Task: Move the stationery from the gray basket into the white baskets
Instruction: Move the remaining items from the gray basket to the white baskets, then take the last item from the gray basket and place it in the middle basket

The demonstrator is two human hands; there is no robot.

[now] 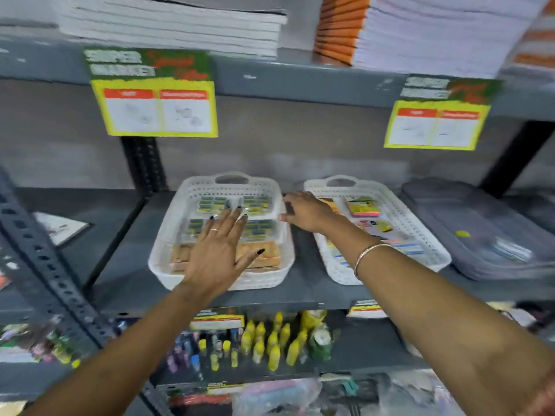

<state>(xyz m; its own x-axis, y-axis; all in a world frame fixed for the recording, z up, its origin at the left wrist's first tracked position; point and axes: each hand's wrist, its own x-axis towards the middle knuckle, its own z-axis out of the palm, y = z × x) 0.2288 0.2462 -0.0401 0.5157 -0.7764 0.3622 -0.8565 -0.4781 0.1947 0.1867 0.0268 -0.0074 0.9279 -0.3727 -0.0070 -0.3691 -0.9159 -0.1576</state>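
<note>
Two white baskets stand side by side on the grey shelf. The left white basket point(168, 250) holds packs of small yellow-and-blue boxes point(255, 204) and orange packs point(267, 256). My left hand point(219, 253) lies flat over its contents, fingers spread, holding nothing. The right white basket point(420, 235) holds sticky-note pads point(363, 207) and coloured packs. My right hand point(306, 211) hovers over the gap between the baskets, fingers loosely curled with nothing in them. The gray basket point(480, 235) sits at the far right with one small item point(510, 250) inside.
A dark upright post point(144, 163) stands behind the left basket. Price signs point(156, 106) hang from the shelf above, which carries stacked notebooks point(180, 25). Yellow glue bottles point(270, 343) fill the shelf below. A booklet point(60, 226) lies at the left.
</note>
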